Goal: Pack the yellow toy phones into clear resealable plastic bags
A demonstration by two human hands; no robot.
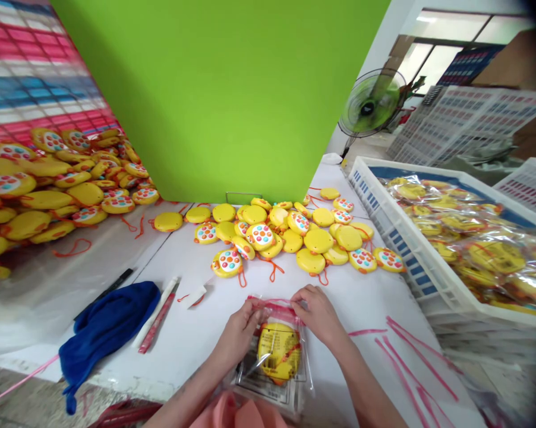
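Note:
A clear plastic bag (304,377) with a pink band across its mouth lies in front of me at the table's near edge. Inside it is a yellow duck-shaped toy (279,351), flat back upward, with dark print showing over it. My left hand (243,324) pinches the bag's upper left corner between thumb and fingers. At the upper right corner, my right hand (316,309) is closed on the bag's edge by the pink band. Whether its fingertips hold the band or the film, I cannot tell.
Beyond the hands lies a pile of yellow toys (318,241); a larger heap (63,190) is at left. A blue cloth (116,312), marker and red cutter (158,321) lie left, pink strips (422,356) right. A white crate (422,261) holds bagged toys. A green panel (223,101) stands behind.

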